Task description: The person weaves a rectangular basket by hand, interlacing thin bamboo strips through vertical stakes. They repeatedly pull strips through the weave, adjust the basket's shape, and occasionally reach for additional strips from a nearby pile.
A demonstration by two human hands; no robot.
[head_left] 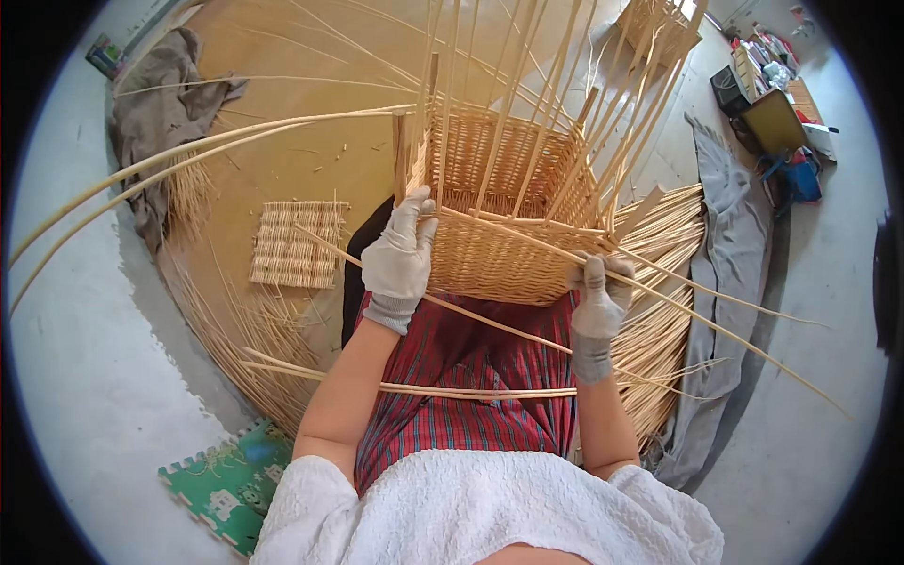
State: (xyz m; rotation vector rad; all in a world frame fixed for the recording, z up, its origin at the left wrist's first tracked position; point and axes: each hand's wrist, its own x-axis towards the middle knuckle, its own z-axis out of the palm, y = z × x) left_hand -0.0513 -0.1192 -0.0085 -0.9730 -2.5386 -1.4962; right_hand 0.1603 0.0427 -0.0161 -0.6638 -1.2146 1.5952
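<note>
A square wicker basket [499, 264], partly woven, rests at my lap with tall willow stakes [513, 94] rising from its walls. My left hand [400, 254], in a pale work glove, is closed at the basket's near left corner, pressing the rim and the start of a rod there. A long willow rod [527, 240] slants along the near rim down to the right. My right hand [603, 292], gloved too, pinches that rod by the near right corner. Other loose rods [471, 391] lie across my red checked apron [424, 424].
A flat woven panel [299, 243] lies on the floor to the left. To the right is a bundle of willow rods [659, 301] beside a grey cloth [725, 311]. A green foam mat [231, 485] is at lower left. Another basket [659, 33] stands at the back.
</note>
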